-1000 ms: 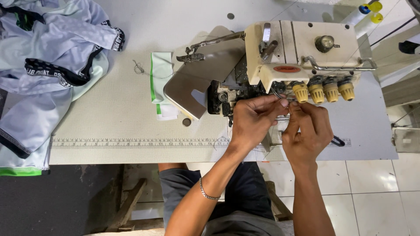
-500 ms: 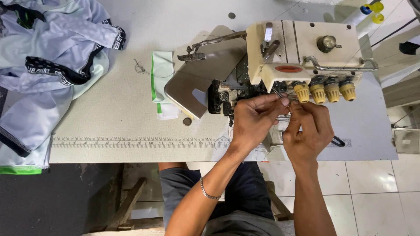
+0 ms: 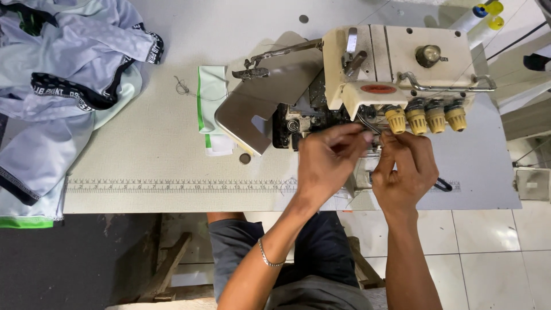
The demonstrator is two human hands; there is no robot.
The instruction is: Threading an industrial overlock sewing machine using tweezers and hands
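1. Thin sewing thread, too fine to make out clearly, appears to run just below the row of four yellow tension knobs (image 3: 426,117) on the cream metal overlock sewing machine (image 3: 396,63), which stands at the far right of the pale speckled sewing table (image 3: 143,149).
2. The left hand (image 3: 327,163) has its fingertips pinched together under the first knob, seemingly on the thread; whether it truly grips it I cannot tell.
3. The right hand (image 3: 404,169) is curled, fingers drawn in close beside the left, just touching it.
4. Such thread would be light, limp and easily snapped; best pinched near its free end, with gentle tension.
5. A folded white-and-green cloth piece (image 3: 211,106) lies left of the machine's grey swung-open cover plate (image 3: 252,109).
6. A heap of lilac and black garments (image 3: 63,69) fills the far left corner.
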